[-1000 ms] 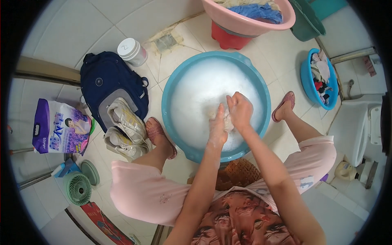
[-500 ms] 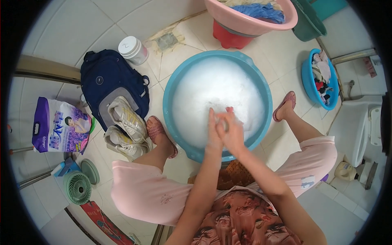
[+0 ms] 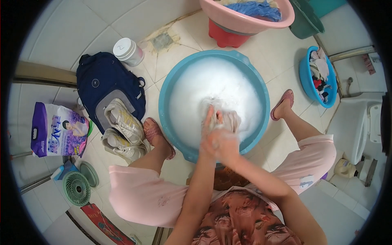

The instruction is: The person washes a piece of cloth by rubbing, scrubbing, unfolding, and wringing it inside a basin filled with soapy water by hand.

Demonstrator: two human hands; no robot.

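A blue round basin [image 3: 164,106] full of white foam [image 3: 212,79] stands on the floor between my feet. At the basin's near side, a wet, greyish-beige cloth [image 3: 230,121] is bunched up with suds on it. My left hand [image 3: 207,141] grips the cloth, one finger stretched along it. Pressed against the left, my right hand [image 3: 226,146] is closed over the near end of the cloth and blurred by motion. The cloth's lower part is hidden by the hands and foam.
Left of the basin lie a navy backpack [image 3: 106,77], white sneakers [image 3: 124,122], a white tub [image 3: 128,52] and a purple detergent bag [image 3: 61,130]. Beyond it a pink basin [image 3: 245,19] sits on a red stool [image 3: 226,34]. A blue laundry basket [image 3: 304,77] stands right.
Both hands have drawn nearer to me, toward the basin's near rim. The greyish-beige cloth now shows above the foam between them; before, the hands were together over the suds.
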